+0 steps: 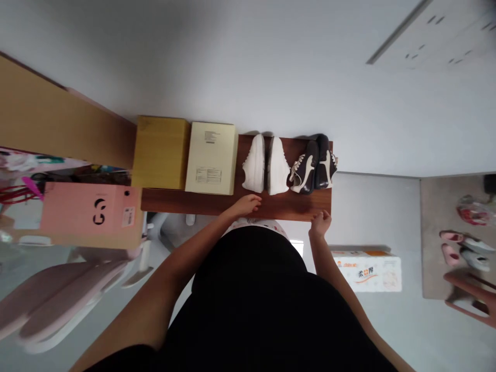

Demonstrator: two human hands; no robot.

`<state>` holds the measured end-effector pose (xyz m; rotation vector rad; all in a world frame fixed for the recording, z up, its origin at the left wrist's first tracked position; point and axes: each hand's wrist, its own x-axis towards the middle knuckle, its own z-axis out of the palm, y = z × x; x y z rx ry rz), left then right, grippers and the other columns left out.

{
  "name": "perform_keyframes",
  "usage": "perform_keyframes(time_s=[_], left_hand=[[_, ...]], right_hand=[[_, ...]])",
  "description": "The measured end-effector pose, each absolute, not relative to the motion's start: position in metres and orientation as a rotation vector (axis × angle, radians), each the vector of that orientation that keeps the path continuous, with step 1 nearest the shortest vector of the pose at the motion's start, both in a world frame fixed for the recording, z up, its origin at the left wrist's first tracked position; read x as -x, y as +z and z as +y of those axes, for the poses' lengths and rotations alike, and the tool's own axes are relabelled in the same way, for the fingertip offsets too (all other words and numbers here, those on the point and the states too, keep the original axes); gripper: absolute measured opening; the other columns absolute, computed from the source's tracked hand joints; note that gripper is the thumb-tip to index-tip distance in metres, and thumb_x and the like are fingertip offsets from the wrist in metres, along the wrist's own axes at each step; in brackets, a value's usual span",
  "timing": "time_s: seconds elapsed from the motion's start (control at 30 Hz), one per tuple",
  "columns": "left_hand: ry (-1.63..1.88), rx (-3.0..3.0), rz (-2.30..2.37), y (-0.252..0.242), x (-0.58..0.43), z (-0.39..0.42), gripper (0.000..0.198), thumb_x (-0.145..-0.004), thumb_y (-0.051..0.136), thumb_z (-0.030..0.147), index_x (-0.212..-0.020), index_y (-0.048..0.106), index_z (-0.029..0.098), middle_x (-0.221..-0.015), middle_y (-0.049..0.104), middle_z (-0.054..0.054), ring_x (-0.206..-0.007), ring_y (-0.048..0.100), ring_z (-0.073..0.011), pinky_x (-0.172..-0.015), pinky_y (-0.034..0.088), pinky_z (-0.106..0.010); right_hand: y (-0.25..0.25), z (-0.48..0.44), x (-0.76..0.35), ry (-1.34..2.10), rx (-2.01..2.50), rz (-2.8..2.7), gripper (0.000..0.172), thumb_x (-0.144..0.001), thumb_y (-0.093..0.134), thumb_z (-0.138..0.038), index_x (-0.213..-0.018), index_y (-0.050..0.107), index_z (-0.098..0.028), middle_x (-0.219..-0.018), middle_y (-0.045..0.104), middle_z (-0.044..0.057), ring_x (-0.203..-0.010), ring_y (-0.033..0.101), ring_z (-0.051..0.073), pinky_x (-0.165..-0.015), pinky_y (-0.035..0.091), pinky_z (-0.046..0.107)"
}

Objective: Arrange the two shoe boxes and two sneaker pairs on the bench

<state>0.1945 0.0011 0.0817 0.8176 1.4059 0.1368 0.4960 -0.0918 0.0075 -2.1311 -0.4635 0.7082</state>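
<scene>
My left hand (247, 204) lies on the front part of a dark wooden shelf top (217, 202), fingers curled and flat, just in front of a pair of white sneakers (265, 164). My right hand (320, 223) is closed at the shelf's front right corner, close to a pair of dark sneakers with white stripes (313, 165). Whether it grips the edge I cannot make out. Two closed boxes, one yellow-brown (160, 152) and one cream (211, 158), stand on the left part of the shelf. My black clothing hides what is below the shelf.
A pink box (91, 211) sits at the left by a wooden panel (58, 121). A pale pink chair (62, 299) is at lower left. A white carton (368, 269) lies on the floor at right. Several slippers (463, 250) rest on a mat at far right.
</scene>
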Motion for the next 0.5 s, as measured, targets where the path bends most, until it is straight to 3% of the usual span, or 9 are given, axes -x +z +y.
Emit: perform_keyframes(time_s=[0.23, 0.5], left_hand=[[0.473, -0.543, 1.760, 0.087, -0.058, -0.036, 0.029, -0.085, 0.057, 0.026, -0.111, 0.069, 0.019, -0.116, 0.075, -0.011, -0.088, 0.072, -0.0154, -0.069, 0.050, -0.022], [0.367, -0.874, 1.563, 0.095, 0.009, -0.031, 0.025, -0.081, 0.064, 0.026, -0.104, 0.073, 0.020, -0.107, 0.078, -0.010, -0.093, 0.073, -0.0222, -0.088, 0.056, -0.034]], right_hand=[[0.045, -0.071, -0.395, 0.874, 1.909, -0.514, 0.035, -0.083, 0.059, -0.045, -0.112, 0.053, -0.025, -0.105, 0.060, 0.003, -0.079, 0.061, 0.013, -0.070, 0.052, 0.027], [0.090, 0.007, -0.249, 1.183, 1.667, -0.342, 0.031, -0.080, 0.065, -0.036, -0.109, 0.059, -0.028, -0.106, 0.068, 0.000, -0.079, 0.065, 0.011, -0.064, 0.048, 0.022]])
